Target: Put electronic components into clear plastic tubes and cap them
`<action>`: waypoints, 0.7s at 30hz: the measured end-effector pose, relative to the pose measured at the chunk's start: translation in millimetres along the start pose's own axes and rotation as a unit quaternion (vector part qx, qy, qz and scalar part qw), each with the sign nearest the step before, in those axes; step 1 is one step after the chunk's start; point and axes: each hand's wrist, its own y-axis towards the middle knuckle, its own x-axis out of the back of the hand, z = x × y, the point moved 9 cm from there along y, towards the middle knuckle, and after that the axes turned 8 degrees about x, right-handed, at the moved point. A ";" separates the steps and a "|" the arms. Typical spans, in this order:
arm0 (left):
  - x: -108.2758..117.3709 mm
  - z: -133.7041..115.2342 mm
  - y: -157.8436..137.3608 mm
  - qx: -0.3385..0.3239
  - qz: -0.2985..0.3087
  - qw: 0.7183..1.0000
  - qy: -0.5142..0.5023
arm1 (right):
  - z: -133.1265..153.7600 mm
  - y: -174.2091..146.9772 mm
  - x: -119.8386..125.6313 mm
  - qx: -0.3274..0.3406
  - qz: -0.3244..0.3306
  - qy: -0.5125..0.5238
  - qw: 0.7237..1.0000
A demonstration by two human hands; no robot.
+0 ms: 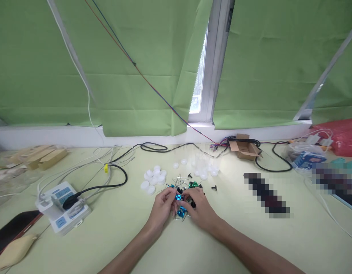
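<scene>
Between the fingertips of my left hand (164, 205) and my right hand (199, 205) is a small shiny blue metal part (179, 197). Both hands are closed on it, thumbs and fingers pinching from either side. Its exact kind is too small to make out. Under and around my hands lies a loose pile: another blue metal part (181, 211), a green part (193, 184), black pieces and thin bent metal wires (180, 179). My fingers hide some of the pile. Two black T-shaped pieces (214, 187) lie apart on the right and behind.
Several white round caps (154, 177) lie left of the pile, and clear plastic containers (204, 167) stand behind it. A white power strip (63, 207) with plugs sits left. An open cardboard box (244, 148) and black cables (154, 148) are along the back of the table (119, 228).
</scene>
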 end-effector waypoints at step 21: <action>-0.5 0.8 0.8 -0.004 0.002 1.000 -0.002 | -0.8 0.6 2.2 0.001 -0.011 0.003 1.000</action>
